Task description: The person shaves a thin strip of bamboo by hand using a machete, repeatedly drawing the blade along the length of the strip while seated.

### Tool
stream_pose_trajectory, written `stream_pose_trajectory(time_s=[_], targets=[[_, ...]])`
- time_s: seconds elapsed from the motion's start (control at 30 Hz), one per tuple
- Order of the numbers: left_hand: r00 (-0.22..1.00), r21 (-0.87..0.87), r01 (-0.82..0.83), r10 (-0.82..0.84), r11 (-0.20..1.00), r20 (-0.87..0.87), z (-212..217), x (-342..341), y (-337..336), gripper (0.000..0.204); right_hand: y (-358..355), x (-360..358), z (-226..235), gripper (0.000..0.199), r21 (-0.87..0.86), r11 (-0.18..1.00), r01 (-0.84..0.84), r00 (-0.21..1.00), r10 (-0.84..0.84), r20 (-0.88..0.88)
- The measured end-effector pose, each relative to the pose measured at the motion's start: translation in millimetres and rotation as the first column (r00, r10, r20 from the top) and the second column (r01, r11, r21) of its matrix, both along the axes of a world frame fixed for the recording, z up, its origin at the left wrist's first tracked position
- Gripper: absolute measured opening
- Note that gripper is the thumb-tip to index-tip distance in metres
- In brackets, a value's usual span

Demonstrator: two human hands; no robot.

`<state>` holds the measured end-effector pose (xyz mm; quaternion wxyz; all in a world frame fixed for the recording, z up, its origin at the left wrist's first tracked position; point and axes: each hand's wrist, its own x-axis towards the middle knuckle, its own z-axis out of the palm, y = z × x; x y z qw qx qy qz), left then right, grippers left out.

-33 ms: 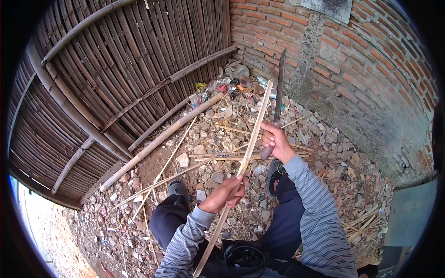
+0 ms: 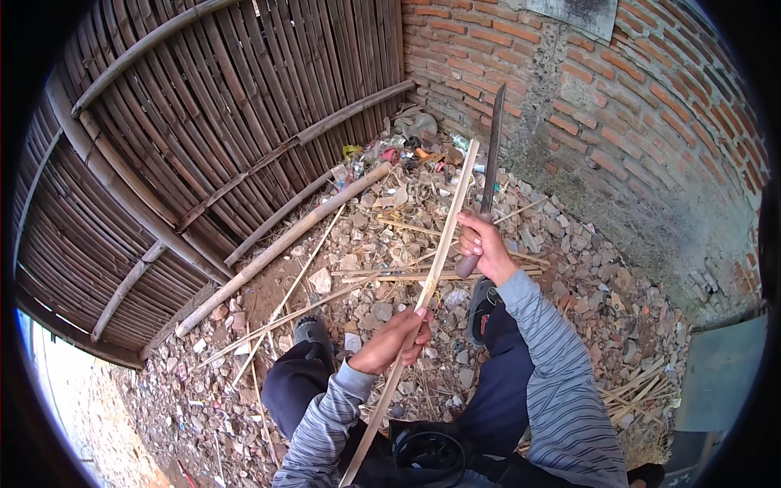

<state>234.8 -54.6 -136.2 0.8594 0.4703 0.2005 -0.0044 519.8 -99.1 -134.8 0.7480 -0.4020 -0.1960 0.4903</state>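
My left hand [image 2: 396, 342] is closed around a long pale bamboo strip [image 2: 439, 259], which slants from my lap up and away to the right. In my right hand [image 2: 486, 248] is the dark handle of a machete [image 2: 493, 154]. Its long blade points up and away, just right of the strip's far end and apart from it. The right thumb rests beside the strip; whether it touches cannot be made out. Both forearms wear grey striped sleeves.
Stones and rubble cover the ground [image 2: 342, 244], with several split bamboo strips [image 2: 281, 313] lying across it. A bamboo pole [image 2: 285, 248] lies beside the bamboo slat wall [image 2: 244, 106] at left. A brick wall [image 2: 586, 122] stands at right. More bamboo pieces [image 2: 639, 390] lie at lower right.
The machete's tip has shifted very slightly up and to the right. Both hands keep their grip and hardly move.
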Motion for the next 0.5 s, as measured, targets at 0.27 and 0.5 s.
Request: stream_pose_trajectory(time_s=[0.27, 0.5], targets=[[0.997, 0.568, -0.034, 0.064, 0.822, -0.033, -16, -10, -15, 0.036, -1, 2, 6, 0.013, -0.021, 0.980, 0.198, 0.977, -0.196, 0.085], [0.963, 0.784, -0.148, 0.268, 0.603, -0.024, -32, -9, -22, 0.057, -3, 7, -3, 0.019, -0.174, 0.951, 0.255, 0.914, -0.179, 0.363]])
